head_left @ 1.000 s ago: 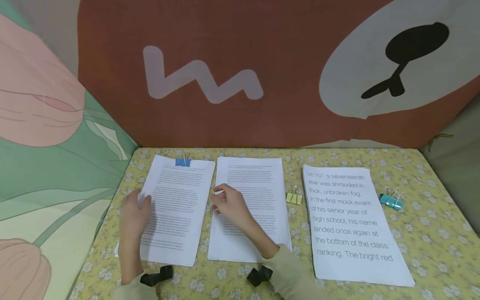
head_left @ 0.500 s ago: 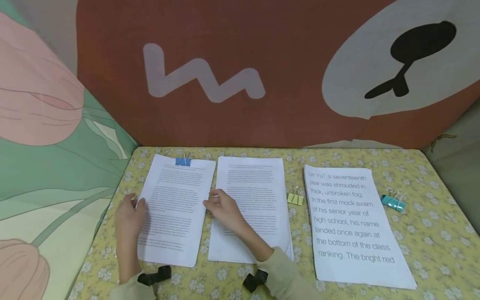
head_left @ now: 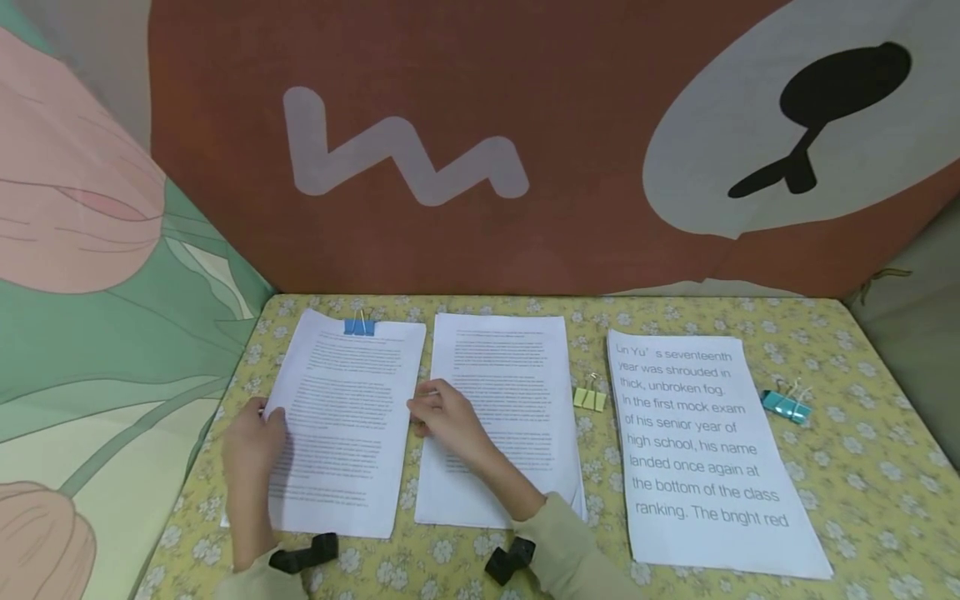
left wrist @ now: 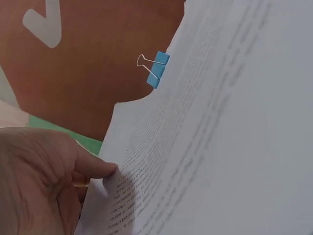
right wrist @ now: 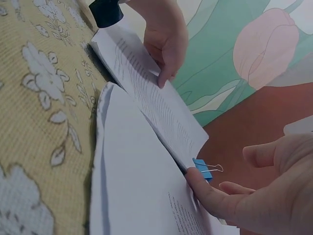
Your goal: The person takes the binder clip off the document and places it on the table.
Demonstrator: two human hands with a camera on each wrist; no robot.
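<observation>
In the head view my left hand is at the left edge of the left paper stack. A blue binder clip grips that stack's top edge. The left wrist view shows my left thumb on the printed face, with fingers behind the raised edge. My right hand reaches over the middle paper stack to the left stack's right edge. Seen from the right wrist, one extended finger touches that edge near the blue clip, and another finger stands apart from it.
A yellow binder clip lies between the middle stack and a large-print stack on the right. Beyond that lies a teal binder clip. A flowered cloth covers the table, with a brown patterned backdrop behind.
My left hand has shifted left and taken hold of the left stack's edge. The stack with its blue clip has slid slightly left. My right hand has moved left to the stack's other edge.
</observation>
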